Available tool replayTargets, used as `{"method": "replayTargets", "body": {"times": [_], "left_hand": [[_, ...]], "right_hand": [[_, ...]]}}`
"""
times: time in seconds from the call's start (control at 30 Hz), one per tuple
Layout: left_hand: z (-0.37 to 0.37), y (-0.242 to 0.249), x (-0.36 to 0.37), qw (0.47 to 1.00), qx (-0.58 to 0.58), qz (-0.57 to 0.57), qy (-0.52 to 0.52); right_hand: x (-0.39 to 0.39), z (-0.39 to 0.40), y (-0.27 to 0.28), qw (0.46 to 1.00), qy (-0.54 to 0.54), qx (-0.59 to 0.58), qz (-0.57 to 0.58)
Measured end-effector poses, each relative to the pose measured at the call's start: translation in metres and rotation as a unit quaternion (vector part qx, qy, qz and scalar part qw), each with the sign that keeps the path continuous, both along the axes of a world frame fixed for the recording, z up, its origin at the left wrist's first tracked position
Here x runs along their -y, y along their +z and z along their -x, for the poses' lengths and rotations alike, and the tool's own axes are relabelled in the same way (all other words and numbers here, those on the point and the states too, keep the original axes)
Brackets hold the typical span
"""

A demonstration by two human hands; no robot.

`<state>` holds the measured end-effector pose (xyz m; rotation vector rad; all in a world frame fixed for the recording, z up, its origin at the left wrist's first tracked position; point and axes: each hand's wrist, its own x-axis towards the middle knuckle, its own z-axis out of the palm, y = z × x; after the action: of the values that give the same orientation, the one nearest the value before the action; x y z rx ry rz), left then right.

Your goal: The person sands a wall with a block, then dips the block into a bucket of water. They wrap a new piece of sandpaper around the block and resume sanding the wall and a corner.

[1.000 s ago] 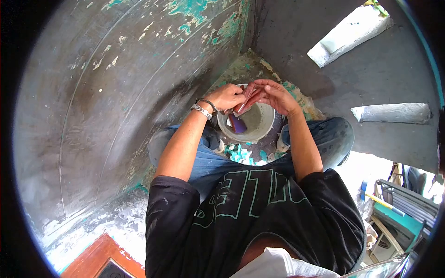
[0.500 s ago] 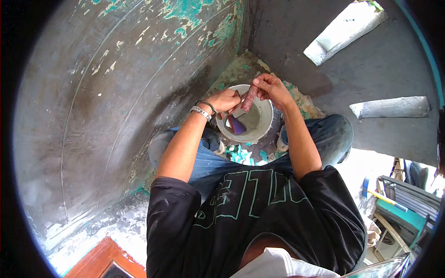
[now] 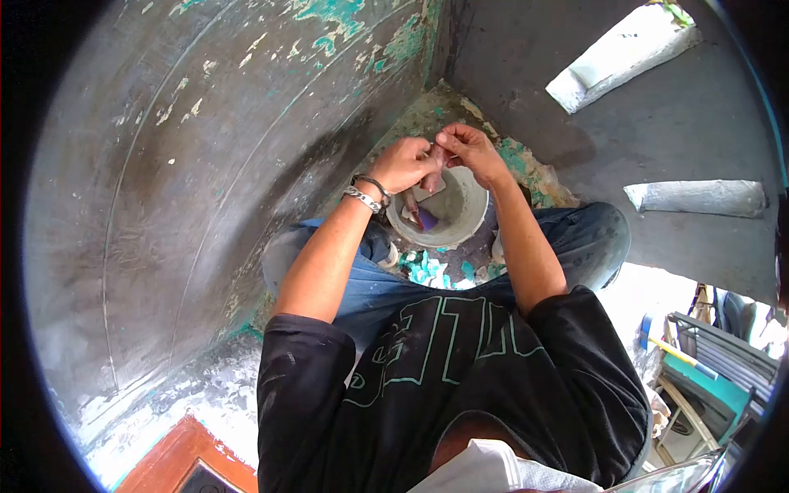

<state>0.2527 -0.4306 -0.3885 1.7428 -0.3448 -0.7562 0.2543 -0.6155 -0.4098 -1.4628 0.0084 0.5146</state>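
Note:
A reddish-brown, mottled strip is held over a round, whitish bucket. My right hand pinches its upper end between thumb and fingers. My left hand is closed against the strip's other side, its fingertips partly hidden. Inside the bucket is greyish material. A tool with a dark reddish handle and a purplish blade leans in the bucket below my left hand. A pale flat piece just under the strip is mostly covered.
Dark walls with peeling turquoise paint meet in a corner beyond the bucket. Paint flakes lie between my feet. The right wall has two slot openings. An orange-brown wooden frame is at lower left, and stacked metal pieces at right.
My hands have come closer together, and my left hand has moved up onto the strip. The strip has shifted slightly left and is more covered by fingers.

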Motion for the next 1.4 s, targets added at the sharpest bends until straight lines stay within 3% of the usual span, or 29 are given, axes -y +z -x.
{"method": "replayTargets", "body": {"times": [0.1, 0.17, 0.23, 0.3, 0.37, 0.4, 0.43, 0.47, 0.5, 0.53, 0.6, 0.63, 0.7, 0.73, 0.8, 0.83, 0.9, 0.93, 1.0, 1.1, 1.2, 1.4], "left_hand": [[-0.003, 0.006, -0.004, 0.988, 0.084, -0.063, 0.110], [-0.006, 0.006, -0.009, 0.935, 0.246, -0.201, 0.156], [-0.007, 0.019, -0.009, 0.925, 0.249, -0.229, 0.170], [-0.008, 0.020, -0.012, 0.913, 0.256, -0.260, 0.181], [-0.018, 0.015, -0.016, 0.942, 0.237, -0.105, 0.211], [-0.022, 0.020, -0.015, 0.940, 0.244, -0.107, 0.212], [-0.020, 0.026, -0.014, 0.966, 0.155, 0.052, 0.200], [-0.019, 0.030, -0.013, 0.960, 0.058, 0.207, 0.180], [-0.021, 0.023, -0.017, 0.959, 0.068, 0.193, 0.195], [-0.022, 0.027, -0.017, 0.961, 0.069, 0.189, 0.192], [-0.022, 0.036, -0.016, 0.949, 0.002, 0.243, 0.199], [-0.024, 0.033, -0.018, 0.952, -0.013, 0.250, 0.176], [-0.022, 0.035, -0.017, 0.954, -0.017, 0.249, 0.169], [-0.022, 0.036, -0.016, 0.954, -0.019, 0.250, 0.161], [-0.025, 0.036, -0.014, 0.959, -0.020, 0.249, 0.136], [-0.025, 0.035, -0.011, 0.963, -0.025, 0.245, 0.113], [-0.023, 0.041, -0.002, 0.963, -0.019, 0.253, 0.093], [-0.023, 0.046, 0.003, 0.963, -0.012, 0.257, 0.076], [-0.021, 0.054, 0.011, 0.963, -0.031, 0.265, 0.039], [-0.023, 0.051, 0.023, 0.968, -0.030, 0.249, -0.007], [-0.028, 0.047, 0.031, 0.983, 0.092, 0.157, 0.017], [-0.030, 0.064, 0.030, 0.971, 0.202, 0.086, 0.098]], "right_hand": [[-0.011, -0.002, -0.005, 0.993, -0.024, -0.003, -0.115], [-0.013, -0.010, -0.027, 0.995, -0.011, -0.013, -0.095], [-0.015, -0.012, -0.051, 0.997, 0.003, -0.022, -0.076], [-0.019, -0.012, -0.077, 0.978, -0.002, -0.175, -0.113], [-0.020, -0.003, -0.111, 0.975, -0.028, -0.160, 0.152], [-0.015, -0.003, -0.171, 0.960, 0.001, -0.096, 0.263], [-0.013, -0.002, -0.226, 0.928, 0.029, -0.033, 0.370], [-0.020, 0.011, -0.242, 0.900, -0.025, -0.044, 0.433], [-0.029, 0.024, -0.250, 0.865, -0.080, -0.055, 0.492], [-0.030, 0.028, -0.266, 0.867, -0.081, -0.056, 0.488], [-0.028, 0.034, -0.274, 0.945, -0.177, -0.042, 0.271], [-0.025, 0.032, -0.277, 0.946, -0.176, -0.044, 0.269], [-0.016, 0.023, -0.243, 0.956, -0.019, -0.187, 0.226], [-0.012, 0.023, -0.227, 0.955, -0.021, -0.186, 0.228], [-0.008, 0.018, -0.188, 0.964, 0.003, -0.009, 0.264], [-0.005, 0.014, -0.165, 0.963, 0.000, -0.007, 0.269], [0.003, 0.004, -0.118, 0.992, -0.003, 0.021, 0.122], [0.007, 0.001, -0.094, 0.992, -0.008, 0.024, 0.127], [0.016, -0.004, -0.047, 0.972, -0.013, 0.207, 0.109], [0.034, -0.013, 0.031, 0.978, 0.026, 0.204, 0.020], [0.048, -0.017, 0.083, 0.981, 0.080, 0.179, 0.004], [0.063, -0.034, 0.108, 0.975, 0.181, 0.132, -0.014]]}}
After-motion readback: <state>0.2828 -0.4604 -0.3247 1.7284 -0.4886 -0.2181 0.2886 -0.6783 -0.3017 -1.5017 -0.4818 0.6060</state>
